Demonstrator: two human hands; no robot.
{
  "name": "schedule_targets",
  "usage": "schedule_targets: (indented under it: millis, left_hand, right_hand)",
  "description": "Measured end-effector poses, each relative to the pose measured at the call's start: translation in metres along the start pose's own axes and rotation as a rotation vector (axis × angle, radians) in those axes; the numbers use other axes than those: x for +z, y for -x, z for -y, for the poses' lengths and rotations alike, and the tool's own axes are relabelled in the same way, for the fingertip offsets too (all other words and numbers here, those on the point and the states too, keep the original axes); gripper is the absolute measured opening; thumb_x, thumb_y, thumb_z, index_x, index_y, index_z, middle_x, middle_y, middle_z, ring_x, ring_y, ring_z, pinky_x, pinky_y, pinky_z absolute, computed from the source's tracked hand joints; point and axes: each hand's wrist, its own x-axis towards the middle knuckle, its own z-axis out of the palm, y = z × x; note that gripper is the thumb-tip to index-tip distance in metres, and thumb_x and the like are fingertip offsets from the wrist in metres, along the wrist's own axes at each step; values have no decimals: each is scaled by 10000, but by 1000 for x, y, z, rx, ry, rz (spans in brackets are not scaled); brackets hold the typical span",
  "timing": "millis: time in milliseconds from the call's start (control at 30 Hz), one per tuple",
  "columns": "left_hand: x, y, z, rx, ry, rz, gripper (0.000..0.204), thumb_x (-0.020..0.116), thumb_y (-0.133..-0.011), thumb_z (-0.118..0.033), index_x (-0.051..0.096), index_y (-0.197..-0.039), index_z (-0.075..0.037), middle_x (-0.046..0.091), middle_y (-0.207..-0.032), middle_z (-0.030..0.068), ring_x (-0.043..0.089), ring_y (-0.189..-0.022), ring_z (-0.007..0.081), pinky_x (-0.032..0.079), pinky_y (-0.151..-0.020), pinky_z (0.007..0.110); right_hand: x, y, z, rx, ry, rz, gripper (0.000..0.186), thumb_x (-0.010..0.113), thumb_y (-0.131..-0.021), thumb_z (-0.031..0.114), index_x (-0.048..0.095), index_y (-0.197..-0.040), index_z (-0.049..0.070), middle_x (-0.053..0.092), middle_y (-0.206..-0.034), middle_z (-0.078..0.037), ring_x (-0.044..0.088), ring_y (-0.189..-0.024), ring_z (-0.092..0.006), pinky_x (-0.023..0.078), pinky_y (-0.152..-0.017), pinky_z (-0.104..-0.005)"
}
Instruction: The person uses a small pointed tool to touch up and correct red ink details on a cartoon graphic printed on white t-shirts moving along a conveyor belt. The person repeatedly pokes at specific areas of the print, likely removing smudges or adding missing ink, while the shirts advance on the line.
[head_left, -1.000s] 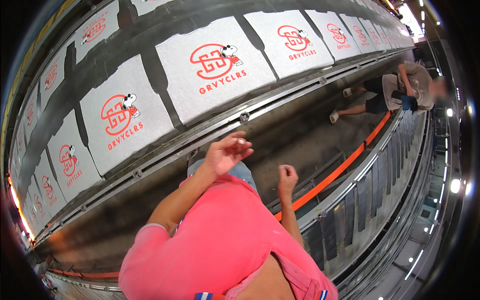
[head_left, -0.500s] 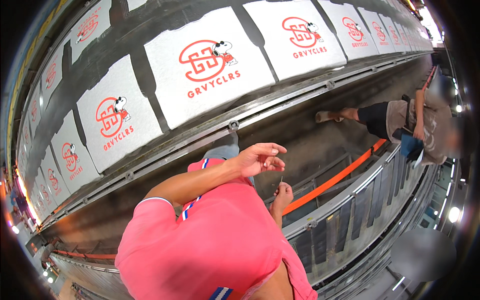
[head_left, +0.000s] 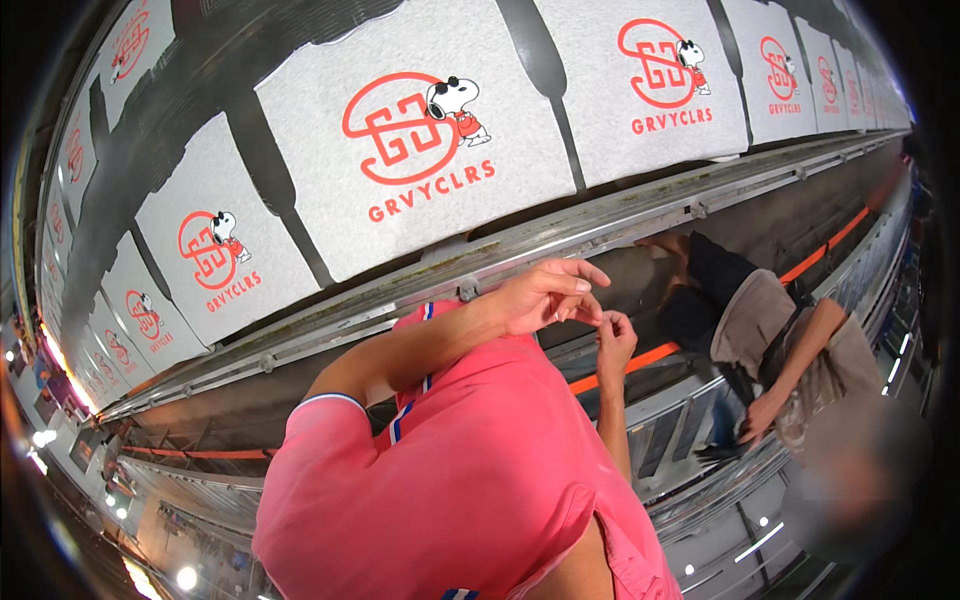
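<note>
In front of my pink shirt, my two hands meet close to the rail of the printing table. My left hand (head_left: pixel 550 297) has its index finger stretched out and its other fingers loosely bent. A tiny pale spot shows by its lower fingers, too small to name. My right hand (head_left: pixel 616 345) is pinched closed, its fingertips at or touching the left fingers; what lies in the pinch is hidden. Beyond them lies a white fabric piece (head_left: pixel 310 130) with a red print and a cartoon dog, flat on a dark board (head_left: pixel 262 165). Neither hand touches it.
Several similar printed pieces run along the table on both sides. A metal rail (head_left: pixel 390 305) edges it. To the right, a person in a brown shirt (head_left: pixel 765 320) and dark shorts stands near an orange bar (head_left: pixel 640 360) and a second rack.
My right hand has risen to my left hand's fingertips; the thin sliver seen in its pinch no longer shows. The person on the right has come closer, and my view has shifted.
</note>
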Motion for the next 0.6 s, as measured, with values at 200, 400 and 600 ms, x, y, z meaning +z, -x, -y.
schedule_targets:
  millis: [200,400,600]
  left_hand:
    - [-7,9,-40,128,29,-77,297,551,-885,-124,544,-1149,10,491,-493,47,658,-841,256,471,-896,432]
    - [-10,26,-53,348,27,-90,306,481,-897,-91,519,-1179,21,445,-461,29,608,-887,249,457,-930,451]
    - [-4,21,-40,604,27,-32,337,479,-902,-115,490,-1219,-2,444,-464,27,588,-876,232,456,-934,450]
  right_hand:
    - [19,-44,22,-26,49,161,73,609,-884,79,607,-875,7,503,-690,59,418,-624,-20,345,-540,-187]
    - [39,-78,62,-163,99,339,131,630,-834,114,619,-819,-16,571,-663,7,477,-615,-36,405,-559,-210]
    - [28,-121,99,-292,197,429,118,613,-814,105,638,-845,-5,600,-694,-38,532,-664,-85,452,-605,-254]
